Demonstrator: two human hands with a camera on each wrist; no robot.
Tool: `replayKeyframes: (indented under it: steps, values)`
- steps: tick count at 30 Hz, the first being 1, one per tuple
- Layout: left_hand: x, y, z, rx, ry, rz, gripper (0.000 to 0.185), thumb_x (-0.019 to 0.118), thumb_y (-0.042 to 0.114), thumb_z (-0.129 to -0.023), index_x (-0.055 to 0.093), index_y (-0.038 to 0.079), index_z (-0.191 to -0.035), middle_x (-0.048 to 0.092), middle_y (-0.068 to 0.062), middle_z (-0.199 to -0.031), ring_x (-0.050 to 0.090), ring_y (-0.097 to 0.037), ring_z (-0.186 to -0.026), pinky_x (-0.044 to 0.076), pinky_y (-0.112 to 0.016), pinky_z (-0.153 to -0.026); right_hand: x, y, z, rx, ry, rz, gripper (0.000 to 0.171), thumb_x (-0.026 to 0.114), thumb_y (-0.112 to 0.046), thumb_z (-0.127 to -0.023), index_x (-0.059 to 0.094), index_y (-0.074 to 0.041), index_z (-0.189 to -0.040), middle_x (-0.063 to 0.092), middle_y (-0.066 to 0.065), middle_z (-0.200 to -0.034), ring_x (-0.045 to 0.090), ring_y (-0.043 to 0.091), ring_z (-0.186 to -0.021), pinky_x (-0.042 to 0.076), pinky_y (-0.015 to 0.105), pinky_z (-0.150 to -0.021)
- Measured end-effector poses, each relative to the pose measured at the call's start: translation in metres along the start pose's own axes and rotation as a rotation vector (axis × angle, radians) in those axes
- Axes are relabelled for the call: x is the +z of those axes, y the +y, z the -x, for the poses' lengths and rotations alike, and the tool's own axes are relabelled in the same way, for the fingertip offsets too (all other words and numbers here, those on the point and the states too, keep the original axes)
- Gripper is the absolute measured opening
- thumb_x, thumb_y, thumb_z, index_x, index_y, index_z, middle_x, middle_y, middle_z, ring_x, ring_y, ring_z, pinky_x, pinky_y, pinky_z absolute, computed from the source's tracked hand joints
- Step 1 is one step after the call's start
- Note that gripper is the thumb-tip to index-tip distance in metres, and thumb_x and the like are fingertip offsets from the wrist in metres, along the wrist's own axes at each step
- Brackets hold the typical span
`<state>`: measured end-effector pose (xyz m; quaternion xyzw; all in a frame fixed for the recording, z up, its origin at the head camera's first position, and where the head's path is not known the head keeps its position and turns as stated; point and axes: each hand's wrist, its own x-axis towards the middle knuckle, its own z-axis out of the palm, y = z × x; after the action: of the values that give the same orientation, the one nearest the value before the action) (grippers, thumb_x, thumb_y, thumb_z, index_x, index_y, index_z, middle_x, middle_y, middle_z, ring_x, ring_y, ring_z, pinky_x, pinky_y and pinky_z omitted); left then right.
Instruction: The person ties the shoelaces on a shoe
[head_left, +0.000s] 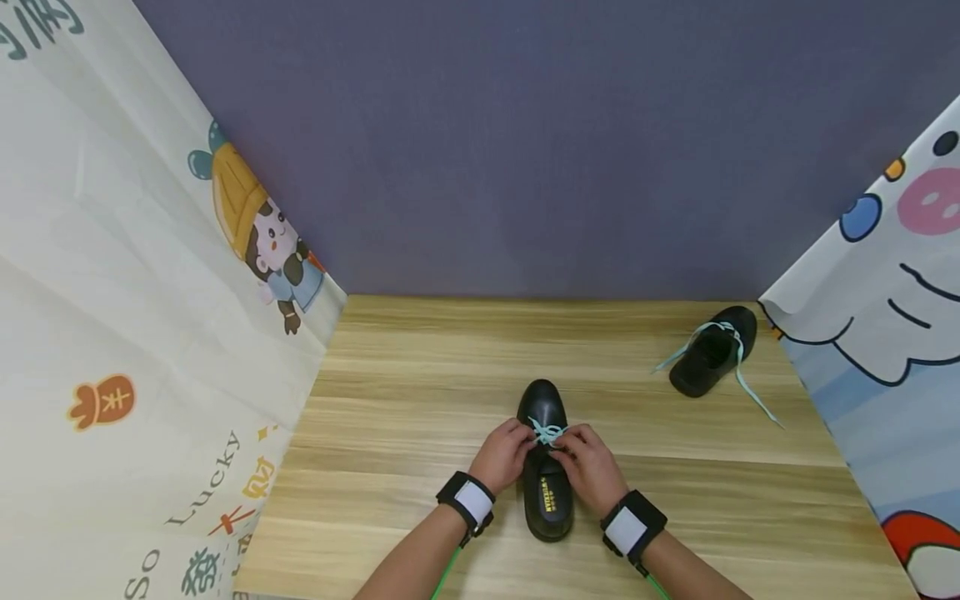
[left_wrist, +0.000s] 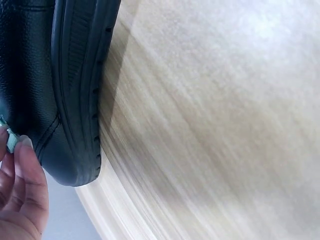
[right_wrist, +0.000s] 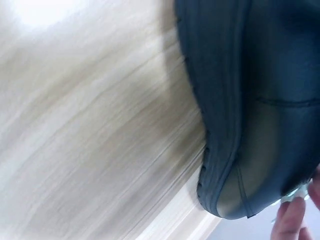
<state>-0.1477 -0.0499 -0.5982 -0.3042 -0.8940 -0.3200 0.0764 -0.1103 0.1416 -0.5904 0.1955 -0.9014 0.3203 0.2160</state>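
A black leather shoe (head_left: 542, 402) stands on the wooden table, toe pointing away, with yellow lettering on its insole. Light blue shoelaces (head_left: 548, 433) lie in a looped bunch over its front. From the left, my left hand (head_left: 500, 457) pinches part of the laces; in the left wrist view a bit of shoelace (left_wrist: 11, 142) shows between thumb and finger beside the shoe's side (left_wrist: 75, 95). On the other side, my right hand (head_left: 591, 468) pinches the laces too, and the right wrist view shows its fingertips (right_wrist: 292, 215) at them. The exact knot is too small to tell.
Another black shoe (head_left: 701, 367), its light blue laces loose, stands at the table's back right. The wooden table (head_left: 405, 358) meets a dark purple-grey wall (head_left: 480, 150). Printed cloths hang at the left (head_left: 150, 275) and right (head_left: 877, 333).
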Motion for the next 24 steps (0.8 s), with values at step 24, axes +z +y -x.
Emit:
replayKeyframes:
  steps: [24]
  values:
    - [-0.005, -0.001, -0.001, 0.029, 0.023, -0.041, 0.006, 0.076, 0.006, -0.088, 0.072, 0.01, -0.089, 0.06, 0.0, -0.084, 0.061, -0.012, -0.075, 0.05, -0.021, -0.068, -0.005, 0.004, -0.011, 0.211, -0.086, -0.126, 0.02, 0.082, 0.004, -0.076, 0.069, -0.011, -0.081, 0.058, -0.005, -0.076, 0.054, 0.007, -0.069, 0.047, 0.026, -0.061]
